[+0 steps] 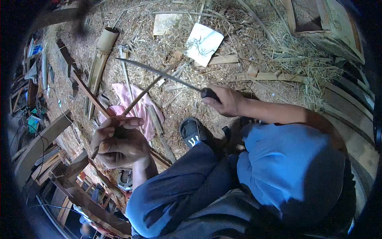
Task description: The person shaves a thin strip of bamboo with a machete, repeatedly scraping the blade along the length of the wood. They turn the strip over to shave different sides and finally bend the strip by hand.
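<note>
My right hand (pixel 227 101) is closed around the black handle of a long knife (pixel 157 72), its narrow dark blade pointing to the upper left. In my left hand (pixel 119 145) is a thin wooden or bamboo stick (pixel 142 95), gripped between bent fingers and slanting up to the right. The blade overlaps the upper part of the stick in this view. Below the stick, a pink cloth (pixel 148 124) lies on the ground. My foot in a dark shoe (pixel 191 130) rests between the two hands.
Straw and shavings cover the ground. A split bamboo tube (pixel 106 40) lies at the upper left, and a white sheet (pixel 213 40) at the top middle. A wooden box (pixel 344 30) stands at the upper right. Wooden beams (pixel 39 145) crowd the left side.
</note>
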The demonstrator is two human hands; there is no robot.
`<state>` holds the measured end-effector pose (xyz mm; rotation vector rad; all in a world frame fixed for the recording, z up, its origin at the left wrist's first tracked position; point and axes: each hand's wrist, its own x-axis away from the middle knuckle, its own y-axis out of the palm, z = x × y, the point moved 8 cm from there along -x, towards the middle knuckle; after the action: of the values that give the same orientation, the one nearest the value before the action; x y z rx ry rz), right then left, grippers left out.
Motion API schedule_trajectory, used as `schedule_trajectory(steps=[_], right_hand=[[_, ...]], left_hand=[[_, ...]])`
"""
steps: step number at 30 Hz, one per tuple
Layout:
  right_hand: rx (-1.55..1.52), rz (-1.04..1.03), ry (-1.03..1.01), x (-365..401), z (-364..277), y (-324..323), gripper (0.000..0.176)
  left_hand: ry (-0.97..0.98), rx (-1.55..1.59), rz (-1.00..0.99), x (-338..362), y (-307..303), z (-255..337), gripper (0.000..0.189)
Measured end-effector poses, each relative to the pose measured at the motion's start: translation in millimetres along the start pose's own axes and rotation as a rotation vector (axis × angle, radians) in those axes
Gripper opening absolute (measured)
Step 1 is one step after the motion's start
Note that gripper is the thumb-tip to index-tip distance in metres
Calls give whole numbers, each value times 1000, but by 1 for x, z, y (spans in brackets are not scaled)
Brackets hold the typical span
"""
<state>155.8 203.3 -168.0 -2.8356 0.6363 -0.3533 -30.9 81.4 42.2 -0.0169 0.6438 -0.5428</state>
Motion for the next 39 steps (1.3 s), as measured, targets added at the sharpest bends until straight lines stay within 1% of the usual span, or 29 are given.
schedule_trajectory(steps=[1, 2, 3, 4, 6, 8, 9, 11, 12, 13, 15, 16, 17, 19, 20, 22, 23, 24, 25, 26, 27, 28, 31, 32, 33, 36, 37, 38, 39], right_hand=[[19, -31, 50, 0, 10, 0, 44], [118, -16, 289, -2, 44, 1, 42], [153, -86, 400, -10, 64, -4, 41], [165, -74, 383, -8, 71, -7, 42], [178, -68, 365, -8, 61, -14, 42], [79, -16, 135, 3, 28, -10, 43], [84, -21, 131, 2, 34, -7, 43], [264, -63, 403, 5, 67, -5, 44], [227, -47, 370, -5, 67, -14, 47], [229, -41, 365, -9, 67, -22, 47], [140, -129, 455, -13, 47, -38, 51], [116, -69, 376, -15, 49, -37, 55], [119, -78, 375, -11, 56, -34, 55], [57, -8, 299, -10, 53, -35, 56], [60, -15, 292, -10, 48, -34, 56], [6, 56, 206, -11, 31, -42, 54], [9, 58, 202, -13, 28, -44, 54], [29, 58, 196, -15, 24, -45, 53], [49, 58, 190, -17, 21, -46, 51], [49, 59, 185, -19, 22, -45, 51], [65, 30, 160, -21, 24, -42, 51], [83, 2, 135, -21, 23, -40, 50], [61, -63, 107, -25, 12, -28, 50], [37, -78, 84, -27, -6, -26, 46], [40, -80, 77, -30, -18, -24, 46], [-78, -161, -75, -35, -71, -10, 41], [-103, -174, -145, -36, -91, -8, 40], [-102, -176, -146, -36, -96, -5, 40], [-118, -203, -193, -36, -104, -1, 40]], left_hand=[[-34, 30, 17, 0, -2, -1, 40], [-66, 63, 38, 0, -2, -3, 39], [-65, 66, 41, 1, -4, -5, 39], [-46, 60, 57, 3, -8, -8, 38], [-28, 50, 77, 3, -7, -7, 37], [-144, 194, 95, 2, -3, -6, 37], [-142, 193, 103, 1, -4, -8, 37], [-136, 178, 200, -3, -17, -14, 36], [27, 36, 46, -10, -12, -4, 36], [35, 39, 47, -15, -18, -2, 36], [134, 171, 78, -24, -33, 20, 38], [219, 164, 96, -31, -38, 30, 40], [216, 158, 102, -31, -37, 35, 40], [103, -86, 302, -29, -42, 35, 40], [116, -69, 249, -30, -40, 31, 39], [104, -53, 282, -28, -40, 31, 39], [88, -32, 307, -27, -41, 30, 38], [129, -34, 221, -28, -44, 30, 38], [132, -35, 222, -27, -47, 26, 38], [162, -8, 139, -28, -41, 22, 38], [191, 19, 55, -27, -33, 21, 38], [67, 137, 85, -24, -32, 10, 36], [41, 65, 113, -23, -35, 7, 35], [48, 28, 109, -23, -36, 7, 35], [53, 26, 114, -22, -35, 8, 35], [45, -19, 137, -21, -28, 9, 36], [36, 3, 225, -20, -31, 7, 37], [26, 25, 313, -19, -36, 5, 38], [25, 23, 314, -18, -38, 4, 38]])
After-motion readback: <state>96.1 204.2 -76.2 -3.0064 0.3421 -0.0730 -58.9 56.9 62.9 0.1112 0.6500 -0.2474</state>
